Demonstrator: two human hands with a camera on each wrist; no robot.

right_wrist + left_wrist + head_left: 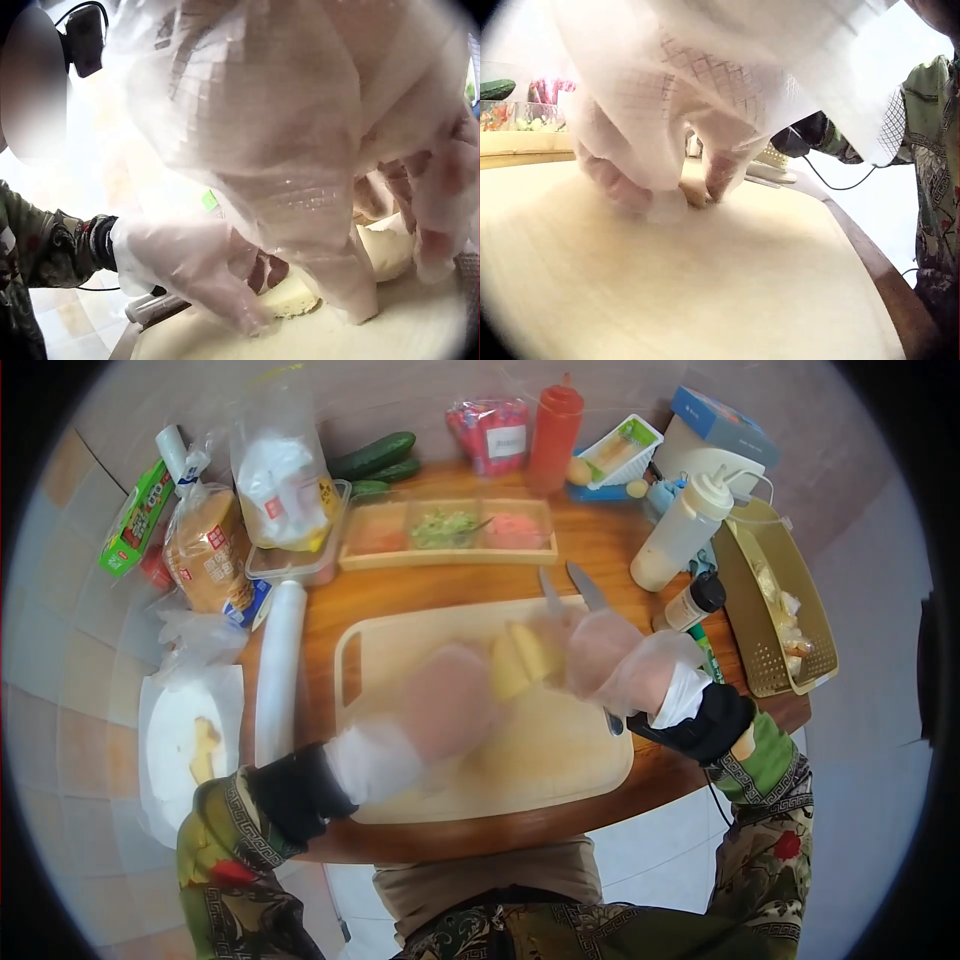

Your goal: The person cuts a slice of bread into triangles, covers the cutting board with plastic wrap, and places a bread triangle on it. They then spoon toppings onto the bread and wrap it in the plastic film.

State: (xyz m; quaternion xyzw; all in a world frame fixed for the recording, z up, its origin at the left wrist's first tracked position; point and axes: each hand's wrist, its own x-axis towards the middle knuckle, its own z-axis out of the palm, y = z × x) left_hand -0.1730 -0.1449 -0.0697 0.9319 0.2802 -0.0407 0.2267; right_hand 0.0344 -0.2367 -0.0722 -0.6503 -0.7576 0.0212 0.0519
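Two pale yellow pieces of bread (508, 670) lie side by side near the middle of the cream cutting board (390, 795). My left hand (450, 705), in a clear plastic glove and blurred, grips the left piece; its thumb and fingers come down around a brown edge of bread (693, 191) in the left wrist view. Gloved likewise, my right hand (612, 655) holds the right piece (540, 650) from the other side. In the right wrist view, that bread (386, 244) shows between thumb and fingers, and the left hand's piece (292, 298) is beside it.
Two knife blades (588, 588) point away beyond the board's far right side. A divided wooden tray (450, 556) of chopped fillings stands behind. Squeeze bottles (685, 530), a seasoning jar (692, 603) and a basket (752, 605) stand right; a wrap roll (280, 670) and bagged bread (208, 550) left.
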